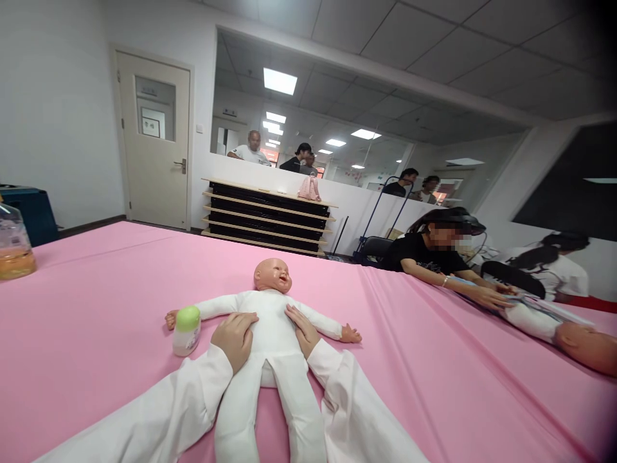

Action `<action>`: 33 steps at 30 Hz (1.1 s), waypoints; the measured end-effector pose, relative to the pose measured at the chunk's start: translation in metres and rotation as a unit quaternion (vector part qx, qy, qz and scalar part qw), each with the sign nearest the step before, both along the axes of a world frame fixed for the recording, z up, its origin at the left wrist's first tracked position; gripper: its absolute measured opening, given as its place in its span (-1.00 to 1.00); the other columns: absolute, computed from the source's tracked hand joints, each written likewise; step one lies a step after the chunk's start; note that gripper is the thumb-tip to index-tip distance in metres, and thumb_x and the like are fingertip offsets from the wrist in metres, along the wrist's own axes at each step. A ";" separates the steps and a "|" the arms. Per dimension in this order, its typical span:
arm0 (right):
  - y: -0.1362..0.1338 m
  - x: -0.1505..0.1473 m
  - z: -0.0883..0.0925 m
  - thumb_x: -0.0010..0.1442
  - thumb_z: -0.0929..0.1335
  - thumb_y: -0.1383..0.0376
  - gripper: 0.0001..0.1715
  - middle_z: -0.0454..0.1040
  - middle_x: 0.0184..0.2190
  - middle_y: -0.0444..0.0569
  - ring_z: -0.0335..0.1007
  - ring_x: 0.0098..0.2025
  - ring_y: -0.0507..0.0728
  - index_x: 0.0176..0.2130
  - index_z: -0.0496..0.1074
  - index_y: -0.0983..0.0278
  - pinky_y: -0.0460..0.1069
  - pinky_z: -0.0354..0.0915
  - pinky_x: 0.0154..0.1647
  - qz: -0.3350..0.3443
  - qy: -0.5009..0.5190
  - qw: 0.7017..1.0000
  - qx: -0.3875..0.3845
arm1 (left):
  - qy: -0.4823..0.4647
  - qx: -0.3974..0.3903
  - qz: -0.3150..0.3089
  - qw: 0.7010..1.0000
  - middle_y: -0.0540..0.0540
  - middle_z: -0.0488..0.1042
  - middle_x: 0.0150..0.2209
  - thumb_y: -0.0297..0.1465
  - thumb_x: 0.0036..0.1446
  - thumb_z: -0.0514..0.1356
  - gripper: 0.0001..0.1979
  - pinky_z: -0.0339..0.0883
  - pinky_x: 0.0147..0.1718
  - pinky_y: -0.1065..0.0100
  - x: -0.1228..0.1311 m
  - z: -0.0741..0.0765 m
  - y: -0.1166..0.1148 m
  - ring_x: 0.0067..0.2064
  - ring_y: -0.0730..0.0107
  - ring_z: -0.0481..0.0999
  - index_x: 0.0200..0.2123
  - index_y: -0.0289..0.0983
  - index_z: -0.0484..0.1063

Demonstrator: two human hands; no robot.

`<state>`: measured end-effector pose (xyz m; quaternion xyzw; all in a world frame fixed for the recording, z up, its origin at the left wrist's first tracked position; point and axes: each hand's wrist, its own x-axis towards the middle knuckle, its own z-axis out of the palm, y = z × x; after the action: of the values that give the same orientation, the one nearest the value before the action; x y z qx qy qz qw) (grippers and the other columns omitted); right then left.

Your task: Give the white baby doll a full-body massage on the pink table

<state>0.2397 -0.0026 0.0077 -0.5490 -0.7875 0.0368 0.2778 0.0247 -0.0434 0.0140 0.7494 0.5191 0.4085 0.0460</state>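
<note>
A baby doll point(274, 328) lies face up on the pink cloth point(120, 308), its head away from me and its arms stretched out sideways. Its body is soft and white; the head and hands are skin-coloured. My left hand point(234, 337) rests on the left side of the torso, fingers extended and lying flat. On the opposite side, my right hand point(303, 329) touches the torso in the same way, its fingers straight. Neither hand grips anything. Beside the doll's arm at the left stands a small white bottle point(186, 339) with a green cap.
A clear bottle point(17, 247) with amber liquid stands at the far left. At the right, another person point(434, 251) leans over a second doll point(535, 321). Stacked boards point(267, 215) and a pink bag point(309, 188) are behind the table. More people are behind the glass.
</note>
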 end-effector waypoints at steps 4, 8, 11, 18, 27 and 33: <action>0.001 0.000 -0.006 0.37 0.02 0.05 -0.37 0.12 -0.16 0.03 -0.03 0.04 -0.28 0.04 0.20 0.54 -0.29 0.07 0.27 0.001 -0.023 1.000 -0.009 | -0.015 -0.039 0.039 0.998 0.01 0.43 -0.06 -0.52 0.00 -0.05 -0.62 0.23 0.04 0.08 -0.001 0.000 0.003 0.02 0.28 0.33 -0.16 -0.21 0.42; 0.001 0.001 -0.009 0.37 0.03 0.05 -0.37 0.10 -0.13 0.04 -0.07 0.09 -0.25 0.06 0.20 0.54 -0.25 0.03 0.31 -0.019 -0.039 0.999 -0.015 | -0.044 -0.062 -0.013 0.997 0.00 0.31 0.07 -0.43 0.08 -0.07 -0.61 0.07 0.18 0.05 -0.008 -0.007 0.023 0.18 0.30 0.17 -0.05 -0.21 0.37; 0.001 0.004 -0.007 0.37 0.04 0.05 -0.37 0.12 -0.15 0.03 -0.05 0.07 -0.26 0.06 0.19 0.55 -0.27 0.06 0.28 -0.055 -0.045 0.997 -0.013 | -0.038 -0.097 -0.040 0.994 0.03 0.19 0.16 -0.29 0.14 -0.11 -0.59 -0.12 0.23 -0.03 -0.016 -0.010 0.039 0.26 0.30 0.01 0.02 -0.14 0.30; -0.005 0.013 -0.005 0.37 0.03 0.05 -0.36 0.13 -0.18 0.02 -0.02 0.03 -0.28 0.04 0.19 0.57 -0.29 0.09 0.24 -0.129 -0.053 0.990 -0.007 | 0.030 -0.155 0.078 0.984 -0.01 0.14 0.19 -0.30 0.16 -0.15 -0.53 -0.26 0.24 -0.05 -0.020 -0.006 0.040 0.28 0.21 -0.08 0.13 -0.16 0.18; 0.004 0.013 -0.017 0.37 0.03 0.05 -0.36 0.11 -0.15 0.03 -0.05 0.07 -0.26 0.06 0.18 0.56 -0.26 0.05 0.29 -0.178 -0.062 0.982 -0.008 | 0.068 -0.151 0.088 0.982 0.02 0.13 0.19 -0.30 0.17 -0.20 -0.51 -0.27 0.24 -0.08 -0.021 -0.009 0.035 0.28 0.21 -0.07 0.15 -0.20 0.14; 0.012 0.017 -0.033 0.36 0.06 0.08 -0.37 -0.03 0.01 0.07 -0.26 0.21 -0.15 0.17 0.14 0.50 -0.12 -0.19 0.42 -0.218 -0.069 0.973 -0.041 | 0.073 -0.146 0.087 0.983 0.03 0.16 0.17 -0.30 0.17 -0.19 -0.52 -0.24 0.24 -0.05 -0.022 -0.012 0.039 0.27 0.23 -0.04 0.13 -0.20 0.17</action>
<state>0.2571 0.0096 -0.0252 -0.7197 -0.6638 -0.0305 0.2014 0.0024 -0.0044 0.0018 0.7143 0.6382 0.2753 0.0815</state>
